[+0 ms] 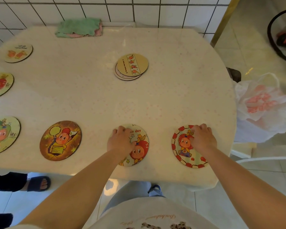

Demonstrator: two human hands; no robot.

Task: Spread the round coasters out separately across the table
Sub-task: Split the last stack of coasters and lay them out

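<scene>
Table (106,100): pale speckled top filling most of the view, tiled wall behind it, its right side curved; a wide bare stretch lies in the middle and toward the far right.
Cloth (79,28): green over pink, folded, at the far edge against the wall, well apart from everything else.
Plastic bag (262,106): off the table to the right, clear of the work.
Laid-out coasters: three down the left edge, a pale one (18,52) farthest, a red-haired one (0,85) in the middle, a green one (4,135) nearest, then an orange-brown one (60,140) along the near edge, none touching.
Remaining stack (131,66): a few round coasters overlapping, straight ahead of both hands across open table, a little nearer the left hand's line. Being round, it has no long axis to mind.
Left hand (120,141): palm down, fingers curled loosely on the star-patterned coaster (137,146), pressing it flat, not gripping.
Right hand (202,138): likewise flat on the red-bordered coaster (185,146), fingers bent at its far rim.
Judgement: these two look placed; the stack is what remains to separate, and nothing blocks the reach forward.
Risk: thin discs lying flush may be hard to lift singly.
</scene>
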